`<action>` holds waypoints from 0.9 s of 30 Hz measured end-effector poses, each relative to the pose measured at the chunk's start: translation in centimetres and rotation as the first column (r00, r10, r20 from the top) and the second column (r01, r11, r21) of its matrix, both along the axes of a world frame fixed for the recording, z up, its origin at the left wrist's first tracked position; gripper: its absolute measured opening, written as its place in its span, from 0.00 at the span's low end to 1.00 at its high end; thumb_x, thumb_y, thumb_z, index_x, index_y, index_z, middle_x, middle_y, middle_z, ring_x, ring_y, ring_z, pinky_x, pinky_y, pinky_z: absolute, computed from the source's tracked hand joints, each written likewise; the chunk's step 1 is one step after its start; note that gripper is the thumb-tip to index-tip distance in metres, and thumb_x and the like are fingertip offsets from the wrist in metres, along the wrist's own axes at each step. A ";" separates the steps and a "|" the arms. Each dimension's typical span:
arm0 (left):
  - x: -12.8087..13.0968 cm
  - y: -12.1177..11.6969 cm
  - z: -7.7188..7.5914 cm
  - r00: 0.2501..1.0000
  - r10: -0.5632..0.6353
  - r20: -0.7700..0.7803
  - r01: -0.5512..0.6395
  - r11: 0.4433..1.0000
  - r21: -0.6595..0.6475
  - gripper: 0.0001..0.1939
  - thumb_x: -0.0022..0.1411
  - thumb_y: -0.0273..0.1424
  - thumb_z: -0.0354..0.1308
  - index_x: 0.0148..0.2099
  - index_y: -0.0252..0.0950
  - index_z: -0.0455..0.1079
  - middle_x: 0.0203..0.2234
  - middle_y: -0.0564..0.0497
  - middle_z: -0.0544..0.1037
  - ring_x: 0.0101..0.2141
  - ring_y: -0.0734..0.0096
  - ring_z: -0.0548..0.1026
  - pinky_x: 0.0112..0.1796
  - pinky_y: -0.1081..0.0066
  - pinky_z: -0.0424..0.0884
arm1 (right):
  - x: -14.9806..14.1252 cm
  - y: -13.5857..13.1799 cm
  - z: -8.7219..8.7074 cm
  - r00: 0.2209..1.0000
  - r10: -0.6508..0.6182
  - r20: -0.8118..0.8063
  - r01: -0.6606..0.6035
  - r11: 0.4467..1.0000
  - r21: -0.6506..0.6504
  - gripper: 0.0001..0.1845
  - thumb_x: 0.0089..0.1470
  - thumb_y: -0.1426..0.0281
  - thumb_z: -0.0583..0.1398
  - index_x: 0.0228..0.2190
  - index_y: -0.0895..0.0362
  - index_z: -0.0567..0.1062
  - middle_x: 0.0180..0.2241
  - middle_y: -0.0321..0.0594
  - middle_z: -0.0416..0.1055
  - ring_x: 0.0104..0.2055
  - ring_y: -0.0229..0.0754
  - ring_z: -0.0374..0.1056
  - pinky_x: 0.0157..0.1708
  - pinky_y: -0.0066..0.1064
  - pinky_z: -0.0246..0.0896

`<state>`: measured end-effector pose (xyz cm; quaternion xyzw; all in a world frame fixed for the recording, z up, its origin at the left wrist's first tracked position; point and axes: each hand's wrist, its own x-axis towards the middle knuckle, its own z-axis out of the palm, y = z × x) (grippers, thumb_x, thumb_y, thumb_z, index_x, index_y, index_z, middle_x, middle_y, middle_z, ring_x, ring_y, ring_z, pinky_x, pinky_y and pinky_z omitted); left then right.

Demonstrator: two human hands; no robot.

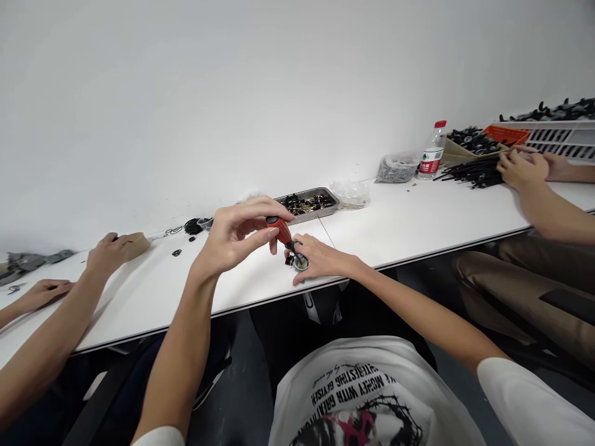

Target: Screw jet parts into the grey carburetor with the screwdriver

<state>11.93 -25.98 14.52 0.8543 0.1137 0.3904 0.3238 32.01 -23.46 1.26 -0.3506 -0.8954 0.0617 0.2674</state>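
Note:
My left hand (244, 235) is closed around the red and black handle of a screwdriver (279, 230). The screwdriver tilts, its dark shaft pointing down to the right into a small round part (301, 262) on the white table. That part has a dark rim and a pale, yellowish inside; its exact kind I cannot make out. My right hand (320, 257) grips the round part from the right and holds it against the table near the front edge. Small black and brass-coloured pieces (290, 259) lie at the part's left side.
Behind my hands stands a metal tray (325, 212) of small black and brass parts, beside a clear plastic bag (351, 194). Black rings (176, 253) lie to the left. Rightward are a grey-filled bag (397, 168), a water bottle (432, 152) and black rods (474, 172). Co-workers' hands work on both sides.

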 end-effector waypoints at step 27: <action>0.3 1.1 -0.3 0.998 0.019 0.055 -0.018 1.000 -0.014 0.10 0.54 0.29 0.68 0.41 0.37 0.81 0.37 0.44 0.78 0.27 0.71 0.78 0.22 0.73 0.76 | 0.1 0.2 -0.1 1.000 0.008 -0.030 -0.010 0.998 -0.065 0.33 0.45 0.54 0.71 0.48 0.56 0.69 0.50 0.44 0.62 0.50 0.49 0.60 0.53 0.43 0.61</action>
